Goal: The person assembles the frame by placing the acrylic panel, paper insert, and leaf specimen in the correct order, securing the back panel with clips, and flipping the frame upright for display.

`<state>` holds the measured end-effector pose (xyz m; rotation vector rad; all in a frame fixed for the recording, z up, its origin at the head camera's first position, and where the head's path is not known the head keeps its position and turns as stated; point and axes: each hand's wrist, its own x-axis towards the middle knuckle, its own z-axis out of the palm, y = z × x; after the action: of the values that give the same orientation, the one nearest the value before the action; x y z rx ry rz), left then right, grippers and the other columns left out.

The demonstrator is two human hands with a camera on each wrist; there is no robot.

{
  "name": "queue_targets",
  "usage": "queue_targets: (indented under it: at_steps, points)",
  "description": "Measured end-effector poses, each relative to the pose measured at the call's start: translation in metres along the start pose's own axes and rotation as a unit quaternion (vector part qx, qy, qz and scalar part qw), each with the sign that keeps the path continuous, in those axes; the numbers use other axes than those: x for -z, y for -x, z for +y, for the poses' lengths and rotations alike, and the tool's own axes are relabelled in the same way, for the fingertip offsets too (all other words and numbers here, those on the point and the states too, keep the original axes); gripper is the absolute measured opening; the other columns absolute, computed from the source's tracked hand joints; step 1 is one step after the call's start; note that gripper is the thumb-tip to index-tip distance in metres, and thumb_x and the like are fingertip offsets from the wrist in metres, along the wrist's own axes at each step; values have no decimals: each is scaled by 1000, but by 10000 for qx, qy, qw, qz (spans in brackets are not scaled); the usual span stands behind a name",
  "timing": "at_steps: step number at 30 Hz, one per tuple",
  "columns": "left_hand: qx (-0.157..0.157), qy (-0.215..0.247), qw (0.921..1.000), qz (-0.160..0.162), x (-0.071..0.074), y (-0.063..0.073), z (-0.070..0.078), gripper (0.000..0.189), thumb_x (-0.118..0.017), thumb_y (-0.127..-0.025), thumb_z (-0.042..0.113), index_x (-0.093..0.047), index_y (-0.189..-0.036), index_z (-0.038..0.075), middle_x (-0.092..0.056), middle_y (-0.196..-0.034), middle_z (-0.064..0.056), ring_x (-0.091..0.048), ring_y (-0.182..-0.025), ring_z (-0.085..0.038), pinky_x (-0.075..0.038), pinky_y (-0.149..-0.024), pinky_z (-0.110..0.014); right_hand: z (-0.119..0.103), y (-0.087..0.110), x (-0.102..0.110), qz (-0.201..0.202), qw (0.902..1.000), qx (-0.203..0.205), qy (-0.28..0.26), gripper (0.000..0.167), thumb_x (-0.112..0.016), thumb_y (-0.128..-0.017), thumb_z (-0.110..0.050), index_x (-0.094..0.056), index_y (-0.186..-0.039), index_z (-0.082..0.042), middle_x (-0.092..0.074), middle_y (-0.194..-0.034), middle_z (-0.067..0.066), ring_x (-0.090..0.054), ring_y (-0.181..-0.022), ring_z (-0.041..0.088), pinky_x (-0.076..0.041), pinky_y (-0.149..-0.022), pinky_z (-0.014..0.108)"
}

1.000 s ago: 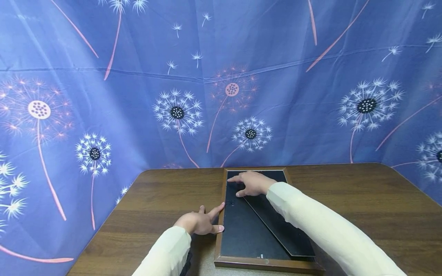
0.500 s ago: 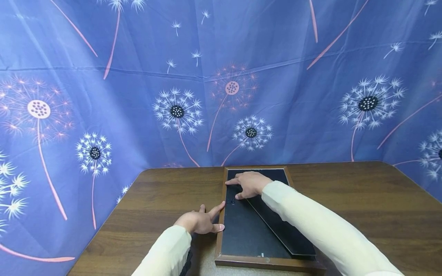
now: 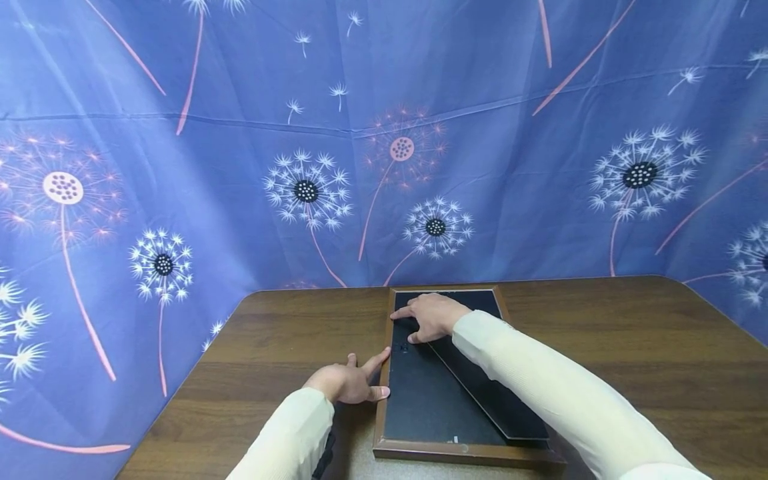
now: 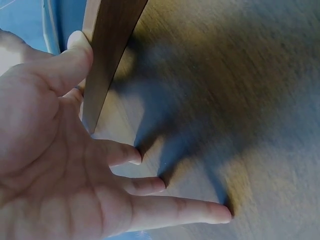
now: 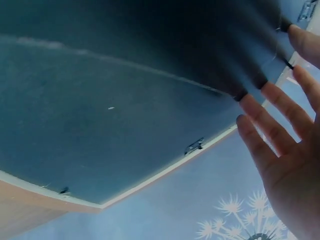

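A picture frame (image 3: 468,452) with a brown wooden border lies back side up on the table. Its black backing board (image 3: 429,413) carries a black flap-like stand (image 3: 480,380), whose edge runs diagonally across it. My left hand (image 3: 348,385) has its thumb and index fingertip against the frame's left side; in the left wrist view the other fingers of that hand (image 4: 60,130) spread out, tips on the tabletop. Over the upper part of the backing, my right hand (image 3: 437,315) reaches its index fingertip to the left border. Its fingers (image 5: 272,127) are extended in the right wrist view.
Small metal fasteners (image 5: 194,146) sit along the backing's edge. The brown wooden table (image 3: 612,347) extends on both sides of the frame. Behind it hangs a blue cloth (image 3: 510,167) printed with dandelions.
My right hand has shifted very slightly left, its index fingertip now at the frame's left border. The left hand stays in place. The head view has tilted a little.
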<state>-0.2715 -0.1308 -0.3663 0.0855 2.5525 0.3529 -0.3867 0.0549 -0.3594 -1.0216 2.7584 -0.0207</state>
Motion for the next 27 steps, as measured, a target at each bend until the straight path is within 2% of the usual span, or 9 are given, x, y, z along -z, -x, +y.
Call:
queue_targets:
  at_steps: [10,16,20,23,27]
  points:
    - [1,-3,10000,25,0,2,-1,75,-57,-100,48,-16,-162,37,-20,-162,-30,-32,-141,-57,-32,-109,-68,0,-3,-4,70,9999,64,143,57,-70,-96,-36,-53,-150,-31,-51,-151,14,-47,-139,35,-37,-113,53]
    - [-3,10,10000,-32,0,2,0,75,-55,-101,47,-14,-163,37,-19,-162,-29,-31,-142,-55,-31,-110,-66,-2,-2,0,220,9992,236,253,46,-69,-98,-33,-62,-142,-24,-63,-137,12,-57,-128,32,-43,-108,50]
    - [-12,-188,9998,21,0,3,1,74,-55,-101,49,-14,-162,38,-22,-162,-29,-34,-141,-55,-33,-110,-66,-3,-3,2,317,9989,269,221,41,-68,-99,-35,-66,-138,-22,-66,-132,10,-60,-123,30,-45,-106,48]
    - [-32,-357,9993,58,0,3,1,74,-54,-101,50,-13,-162,38,-24,-161,-29,-36,-140,-55,-34,-109,-65,-4,-5,2,358,9987,325,184,41,-68,-99,-37,-67,-136,-21,-67,-131,10,-61,-122,30,-46,-105,47]
    - [-7,-352,9993,88,0,3,0,74,-53,-101,51,-13,-162,39,-23,-162,-29,-35,-140,-56,-35,-109,-65,-4,-6,1,393,9980,411,275,45,-71,-97,-37,-65,-139,-21,-68,-129,11,-63,-119,30,-47,-104,48]
